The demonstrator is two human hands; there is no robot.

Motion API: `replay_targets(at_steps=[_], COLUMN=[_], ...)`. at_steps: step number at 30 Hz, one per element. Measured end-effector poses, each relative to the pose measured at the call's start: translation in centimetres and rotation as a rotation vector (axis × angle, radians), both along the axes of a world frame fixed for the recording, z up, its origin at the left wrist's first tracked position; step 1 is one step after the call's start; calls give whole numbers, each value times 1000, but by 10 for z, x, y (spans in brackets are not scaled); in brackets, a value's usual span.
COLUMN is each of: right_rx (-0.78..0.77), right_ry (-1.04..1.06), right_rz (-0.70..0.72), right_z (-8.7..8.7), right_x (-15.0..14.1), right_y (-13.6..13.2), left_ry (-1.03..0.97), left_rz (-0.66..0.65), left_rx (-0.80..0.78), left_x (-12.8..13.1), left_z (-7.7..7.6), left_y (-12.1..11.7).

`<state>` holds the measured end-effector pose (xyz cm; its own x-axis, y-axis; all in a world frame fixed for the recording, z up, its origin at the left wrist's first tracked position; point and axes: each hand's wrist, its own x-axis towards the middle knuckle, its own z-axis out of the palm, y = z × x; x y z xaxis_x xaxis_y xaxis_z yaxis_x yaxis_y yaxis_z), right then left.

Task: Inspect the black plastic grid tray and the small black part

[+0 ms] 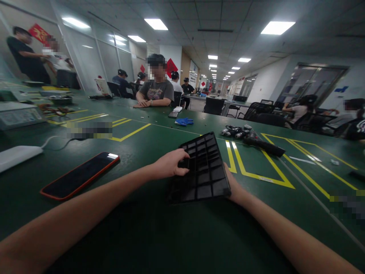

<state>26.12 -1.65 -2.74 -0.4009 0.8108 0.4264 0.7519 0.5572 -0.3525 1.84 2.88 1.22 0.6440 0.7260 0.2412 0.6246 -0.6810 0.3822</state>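
Observation:
A black plastic tray with many small square compartments (pixel 203 167) is held just over the green table (pixel 159 228) in front of me. My left hand (pixel 170 163) grips its left edge, fingers curled over the rim. My right hand (pixel 234 187) is under the tray's right near corner, mostly hidden by it, and appears to support it. The compartments look empty from here.
A phone in a red case (pixel 80 175) lies to the left, a white box with a cable (pixel 17 156) beyond it. Several small metal parts and a black tool (pixel 251 137) lie at right inside yellow floor-tape lines. Blue gloves (pixel 184 121) lie further off. A person sits across the table.

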Motion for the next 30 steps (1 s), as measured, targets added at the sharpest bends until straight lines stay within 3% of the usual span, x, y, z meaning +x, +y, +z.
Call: replay_targets(at_steps=[6,10,12,16,19,23,27,30], right_rx=[-103,-209,-188,31,117,2,-105,-87], right_ry=[-182,-224,-250,-323,-298,-322,-353,-340], right_rz=[-394,-472,-474,-514,-418,-198,-95,-63], right_z=[-8,-14,-12,-1,6,-3,-15,-9], right_x=[62,79,78,60,32,-6,-21,-16], right_y=[37,44,42,31,16,-7,-18,-15], left_ry=[158,270,265,147,5,-4,80,124], left_rz=[177,220,217,254,255,-123,-202,-209], left_rx=[-45,-57,-46,44,108,166,185,257], left_x=[-60,-80,-81,-60,-23,25,40,38], left_z=[8,3,3,11,10,-14,-38,-39], left_y=[43,56,58,44,14,-34,-49,-50])
